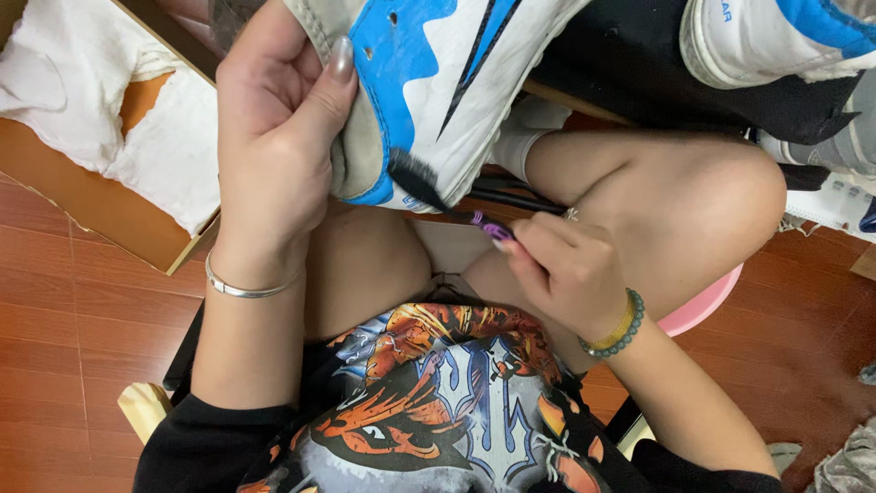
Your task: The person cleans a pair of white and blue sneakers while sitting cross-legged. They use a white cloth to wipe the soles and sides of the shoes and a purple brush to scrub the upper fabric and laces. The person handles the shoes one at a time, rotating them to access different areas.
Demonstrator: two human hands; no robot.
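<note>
Gripping white-and-blue sneaker (438, 82) in left hand (274, 146), right hand (566, 274) pinching dark brush (429, 187)

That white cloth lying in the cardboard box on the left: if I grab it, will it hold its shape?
Probably not. The white cloth lies crumpled and sagging in the cardboard box, so it likely droops. Its torn gap suggests it is thin and light, apt to snag.
</note>
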